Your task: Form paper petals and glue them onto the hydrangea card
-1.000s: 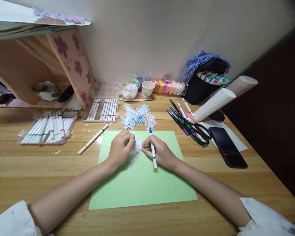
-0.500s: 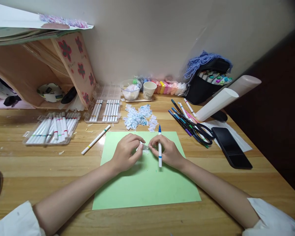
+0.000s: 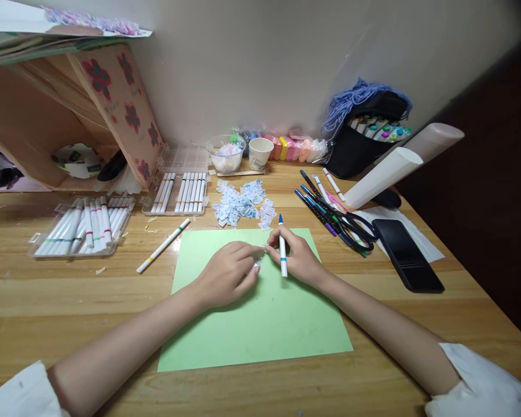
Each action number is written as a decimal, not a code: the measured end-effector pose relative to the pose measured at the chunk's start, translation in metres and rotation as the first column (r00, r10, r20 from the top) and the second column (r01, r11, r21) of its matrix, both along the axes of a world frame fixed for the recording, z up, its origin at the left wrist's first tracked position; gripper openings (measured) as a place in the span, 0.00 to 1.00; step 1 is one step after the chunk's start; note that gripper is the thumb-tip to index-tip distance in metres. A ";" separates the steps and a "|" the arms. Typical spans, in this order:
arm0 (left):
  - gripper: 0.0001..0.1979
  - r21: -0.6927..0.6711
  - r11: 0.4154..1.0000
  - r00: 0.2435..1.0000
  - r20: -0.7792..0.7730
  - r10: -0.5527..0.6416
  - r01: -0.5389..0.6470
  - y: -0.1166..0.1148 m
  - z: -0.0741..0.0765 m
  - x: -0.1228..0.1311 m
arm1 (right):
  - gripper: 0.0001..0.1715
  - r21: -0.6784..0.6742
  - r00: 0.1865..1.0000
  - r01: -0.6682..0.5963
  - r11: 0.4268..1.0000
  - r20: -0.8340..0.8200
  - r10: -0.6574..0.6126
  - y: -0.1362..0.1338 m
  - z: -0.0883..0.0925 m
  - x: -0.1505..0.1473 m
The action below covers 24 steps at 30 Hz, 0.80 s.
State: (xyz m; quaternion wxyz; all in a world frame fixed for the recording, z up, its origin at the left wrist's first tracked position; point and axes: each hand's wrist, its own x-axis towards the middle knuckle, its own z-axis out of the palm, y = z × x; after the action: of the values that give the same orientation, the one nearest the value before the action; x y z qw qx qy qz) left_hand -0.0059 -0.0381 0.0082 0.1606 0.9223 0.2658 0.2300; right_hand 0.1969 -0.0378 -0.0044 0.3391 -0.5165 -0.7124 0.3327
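Observation:
A light green sheet of paper lies flat under both hands. My right hand is closed around a white marker with a blue tip pointing away from me. Its thumb and forefinger also pinch together at a tiny pale bit. Close beside it, my left hand is curled, its index finger reaching to the right fingertips. A small white paper scrap peeks out between the left fingers and thumb, mostly hidden. Beyond the sheet's far edge lie piles of blue-white paper scraps.
Marker cases stand at left, with a loose marker nearby. A clear bowl and paper cup sit at the back. Scissors, pens, a phone and white tubes occupy the right.
My left index finger has extended toward the right fingertips, and the paper scrap between the hands is now largely covered. The marker stays in my right hand. The view has shifted slightly.

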 end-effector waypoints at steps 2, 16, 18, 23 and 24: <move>0.14 0.010 0.999 0.998 -0.055 -0.037 0.037 0.000 0.000 0.002 | 0.05 -0.001 1.000 0.015 1.000 -0.014 -0.015 -0.001 0.000 0.000; 0.14 0.057 0.998 0.998 -0.060 -0.029 0.032 -0.003 0.000 0.002 | 0.08 -0.017 1.000 0.013 1.000 -0.026 -0.013 0.012 0.000 0.012; 0.14 0.044 0.998 0.994 -0.104 -0.042 0.047 -0.003 -0.001 0.002 | 0.09 -0.010 0.998 0.037 0.999 -0.050 -0.037 0.012 0.000 0.012; 0.16 -0.004 0.999 0.984 -0.173 -0.047 0.047 -0.002 -0.004 0.004 | 0.18 -0.045 0.921 0.150 0.988 -0.357 -0.156 0.014 -0.002 0.015; 0.16 -0.005 0.999 0.983 -0.179 -0.047 0.047 -0.002 -0.005 0.004 | 0.20 -0.066 0.897 0.137 0.988 -0.415 -0.152 0.016 -0.003 0.017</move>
State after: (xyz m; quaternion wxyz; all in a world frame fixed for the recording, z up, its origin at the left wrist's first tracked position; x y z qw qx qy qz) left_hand -0.0016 -0.0397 0.0036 0.1416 0.9452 0.2574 0.1423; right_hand 0.2137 -0.0222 -0.0073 0.4984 -0.4903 -0.5770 0.4222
